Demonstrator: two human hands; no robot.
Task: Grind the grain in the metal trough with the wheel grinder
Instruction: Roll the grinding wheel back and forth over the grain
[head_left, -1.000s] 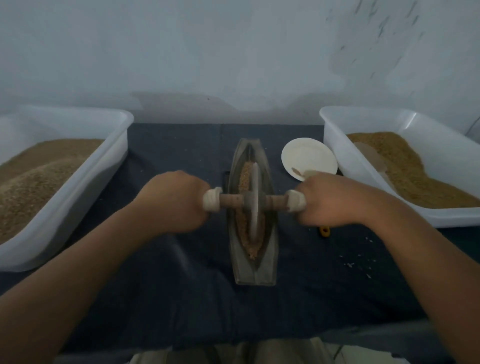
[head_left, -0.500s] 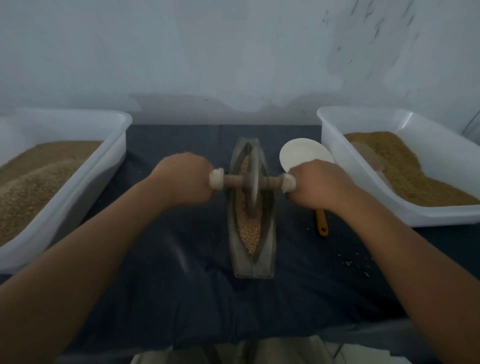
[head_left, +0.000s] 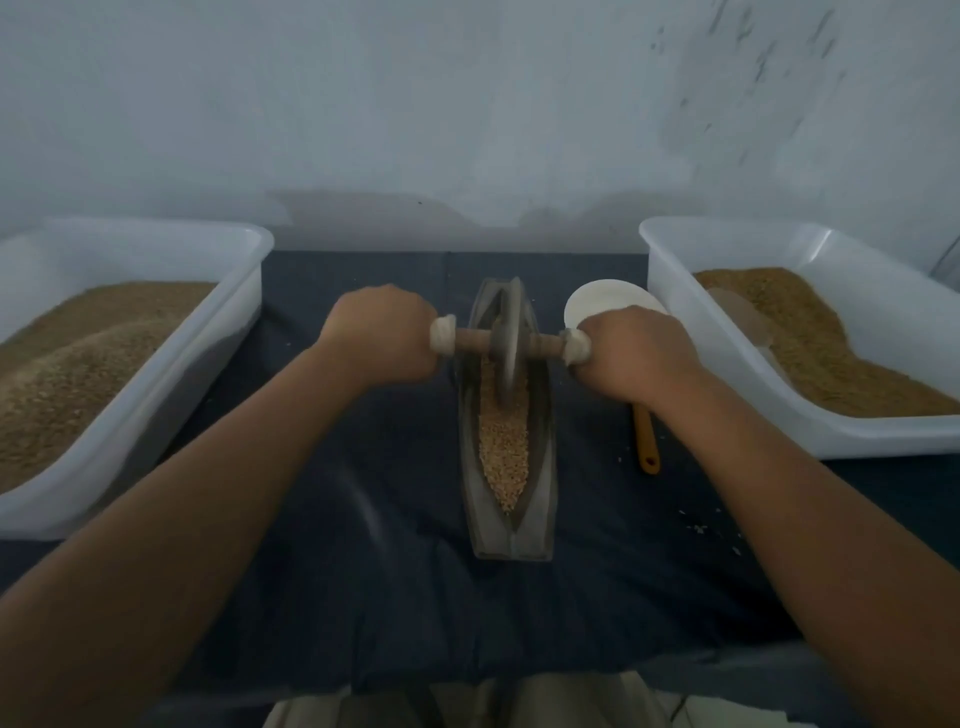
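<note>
Head view showed left grip and right grip clenching the wheel grinder, rolled farther up the metal trough.

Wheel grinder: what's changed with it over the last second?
The wheel grinder rolled away along the metal trough toward its far end, uncovering grain near the person. The left hand and right hand still grip its handle ends. Trough and white bowl stayed put.

Both hands grip wheel grinder in trough.
</note>
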